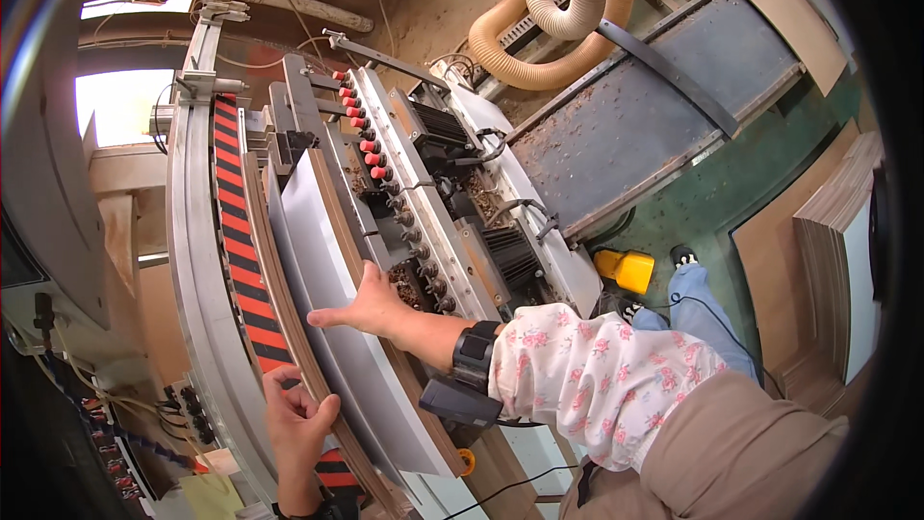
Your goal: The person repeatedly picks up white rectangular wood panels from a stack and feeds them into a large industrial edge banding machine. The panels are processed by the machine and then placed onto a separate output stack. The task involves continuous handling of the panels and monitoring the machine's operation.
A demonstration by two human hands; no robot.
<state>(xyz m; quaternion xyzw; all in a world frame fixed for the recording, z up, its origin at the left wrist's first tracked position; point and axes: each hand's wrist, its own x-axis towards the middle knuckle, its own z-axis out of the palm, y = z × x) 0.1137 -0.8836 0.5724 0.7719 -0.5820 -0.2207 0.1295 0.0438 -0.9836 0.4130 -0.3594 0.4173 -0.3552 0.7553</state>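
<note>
My left hand [298, 424] is beside the long brown board edge [279, 274], its fingers curled and the thumb near that edge. What the curled fingers close on, if anything, is hidden. Farther along, my right hand [380, 306] reaches across the white panel [346, 279] from the right. Its thumb points left over the white face, spread from a forefinger lying by the panel's brown rim; the other fingers are mostly out of sight. The panel lies tilted on a boring machine [409, 183], next to a row of red-capped fittings [368, 146].
A red-and-black striped strip [241, 250] and a metal rail [197, 308] run along the left. Ribbed hoses [568, 0] hang above a grey conveyor-like bed [664, 96]. A yellow foot pedal [626, 271] is on the green floor. Stacked boards [837, 231] stand at right.
</note>
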